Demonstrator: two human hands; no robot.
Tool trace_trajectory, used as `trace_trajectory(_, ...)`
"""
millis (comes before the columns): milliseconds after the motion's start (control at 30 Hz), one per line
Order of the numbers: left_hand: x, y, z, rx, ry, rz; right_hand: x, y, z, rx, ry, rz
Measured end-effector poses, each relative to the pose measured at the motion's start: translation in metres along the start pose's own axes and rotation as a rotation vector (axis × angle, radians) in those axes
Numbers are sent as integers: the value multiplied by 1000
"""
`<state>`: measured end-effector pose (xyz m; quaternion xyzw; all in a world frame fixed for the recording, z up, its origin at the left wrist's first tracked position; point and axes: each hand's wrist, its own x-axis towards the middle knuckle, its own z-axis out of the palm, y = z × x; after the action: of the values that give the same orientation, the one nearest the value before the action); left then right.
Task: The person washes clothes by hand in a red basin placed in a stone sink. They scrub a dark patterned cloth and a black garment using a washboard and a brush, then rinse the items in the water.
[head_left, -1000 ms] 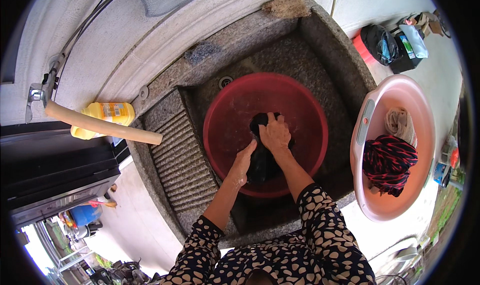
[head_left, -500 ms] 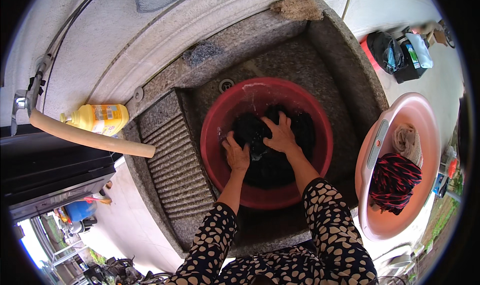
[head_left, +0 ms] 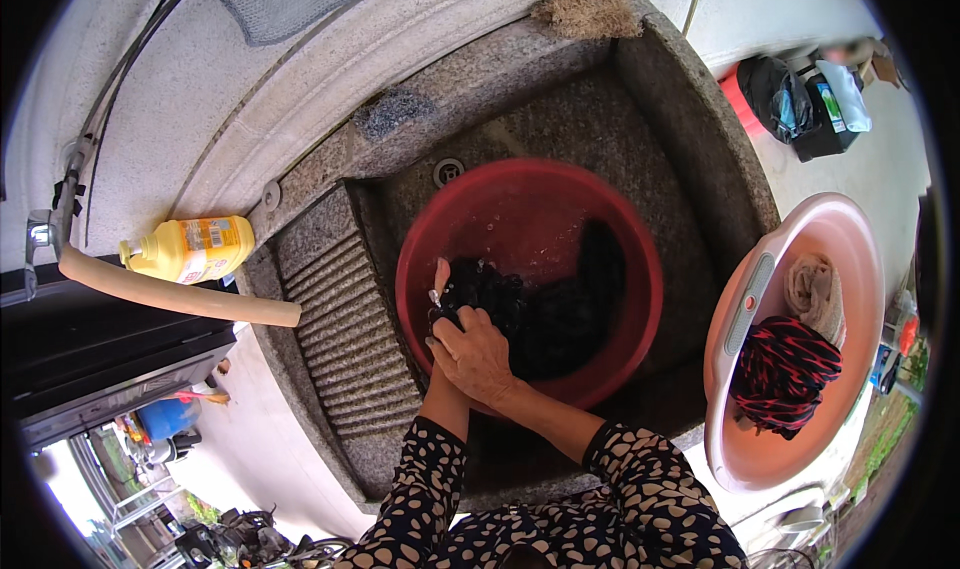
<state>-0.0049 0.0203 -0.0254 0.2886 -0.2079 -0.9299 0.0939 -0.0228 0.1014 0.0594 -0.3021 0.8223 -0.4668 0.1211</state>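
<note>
A dark red basin (head_left: 525,204) holds water and black cloth (head_left: 565,319). At its left side my right hand (head_left: 475,357) crosses over my left wrist, fingers curled onto a bunched part of the wet cloth. My left hand (head_left: 441,277) is mostly hidden under that bunch and behind my right hand. Only a finger or thumb of it shows, beside the cloth it appears to grip. Small bubbles or drops dot the water and the basin wall.
The basin stands in a stone sink (head_left: 690,159) with a ribbed washboard (head_left: 355,334) on the left. A hose (head_left: 180,294) ends above the ribs, near a yellow bottle (head_left: 205,247). At right, a pink tub (head_left: 800,449) holds clothes. A fibre scrubber (head_left: 588,11) lies on the back rim.
Both hands have moved from the middle of the basin to its left side. My right hand now crosses over my left, and part of the black cloth is gathered up with them.
</note>
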Motion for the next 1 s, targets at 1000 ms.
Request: trace_trajectory(1000, -25, 3, -49, -68, -193, 48, 9, -9, 13, 171, -62, 172)
